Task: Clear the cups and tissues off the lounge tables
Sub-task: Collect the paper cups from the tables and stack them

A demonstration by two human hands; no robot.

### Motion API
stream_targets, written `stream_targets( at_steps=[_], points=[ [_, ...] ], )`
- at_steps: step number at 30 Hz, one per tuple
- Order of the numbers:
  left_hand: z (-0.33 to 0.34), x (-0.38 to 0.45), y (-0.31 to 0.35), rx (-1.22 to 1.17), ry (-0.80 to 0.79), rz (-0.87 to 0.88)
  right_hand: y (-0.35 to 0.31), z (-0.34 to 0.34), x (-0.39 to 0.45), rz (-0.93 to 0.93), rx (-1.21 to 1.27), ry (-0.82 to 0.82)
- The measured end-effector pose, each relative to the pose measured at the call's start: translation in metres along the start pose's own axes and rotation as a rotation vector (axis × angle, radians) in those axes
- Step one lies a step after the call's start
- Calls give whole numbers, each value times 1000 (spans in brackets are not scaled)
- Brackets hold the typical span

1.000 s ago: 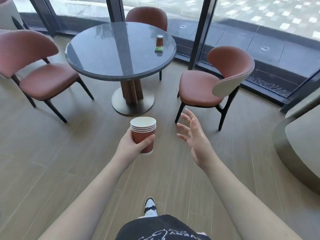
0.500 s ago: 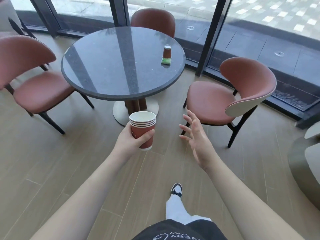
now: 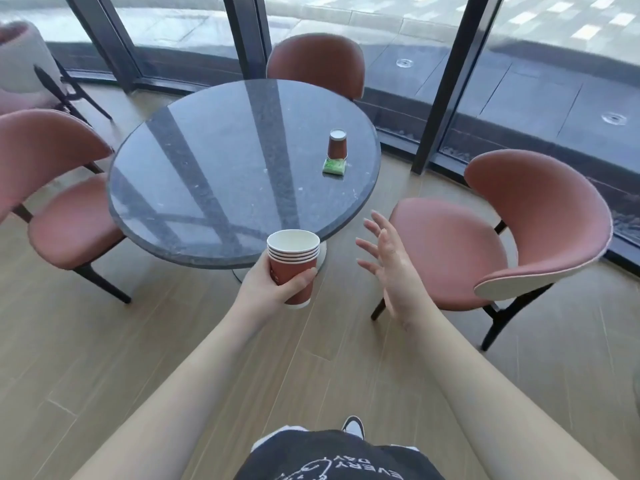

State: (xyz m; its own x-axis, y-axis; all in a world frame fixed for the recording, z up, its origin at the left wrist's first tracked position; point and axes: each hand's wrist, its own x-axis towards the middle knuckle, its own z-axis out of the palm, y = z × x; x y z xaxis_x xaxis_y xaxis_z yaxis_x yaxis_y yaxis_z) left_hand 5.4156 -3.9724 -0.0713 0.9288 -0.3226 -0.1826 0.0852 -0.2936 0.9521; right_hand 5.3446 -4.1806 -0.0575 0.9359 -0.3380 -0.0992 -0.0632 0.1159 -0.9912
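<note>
My left hand point(image 3: 268, 291) grips a stack of several nested red paper cups point(image 3: 293, 265), upright, just in front of the near edge of a round dark stone table point(image 3: 214, 161). On the table's right side a single red cup point(image 3: 337, 144) stands upside down. A green tissue packet point(image 3: 334, 167) lies right in front of it, touching or nearly so. My right hand point(image 3: 394, 268) is open with fingers spread, held in the air between the table's edge and the right chair, well short of the cup and packet.
Three reddish-brown chairs surround the table: left point(image 3: 59, 188), far point(image 3: 317, 64), right point(image 3: 502, 237). Glass walls with dark frames point(image 3: 446, 84) run behind. Another chair's dark legs point(image 3: 59, 84) show at far left. Wooden floor lies between me and the table.
I have walked closer to the table, which now looms larger. Both hands kept their pose; the cup stack now sits at the table's near edge.
</note>
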Motion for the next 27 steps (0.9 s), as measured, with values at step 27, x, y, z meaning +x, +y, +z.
stream_targets(
  at_steps=[27],
  points=[
    [-44,364,28,26,-47,-32,-3,28,378,132,-114,40]
  ],
)
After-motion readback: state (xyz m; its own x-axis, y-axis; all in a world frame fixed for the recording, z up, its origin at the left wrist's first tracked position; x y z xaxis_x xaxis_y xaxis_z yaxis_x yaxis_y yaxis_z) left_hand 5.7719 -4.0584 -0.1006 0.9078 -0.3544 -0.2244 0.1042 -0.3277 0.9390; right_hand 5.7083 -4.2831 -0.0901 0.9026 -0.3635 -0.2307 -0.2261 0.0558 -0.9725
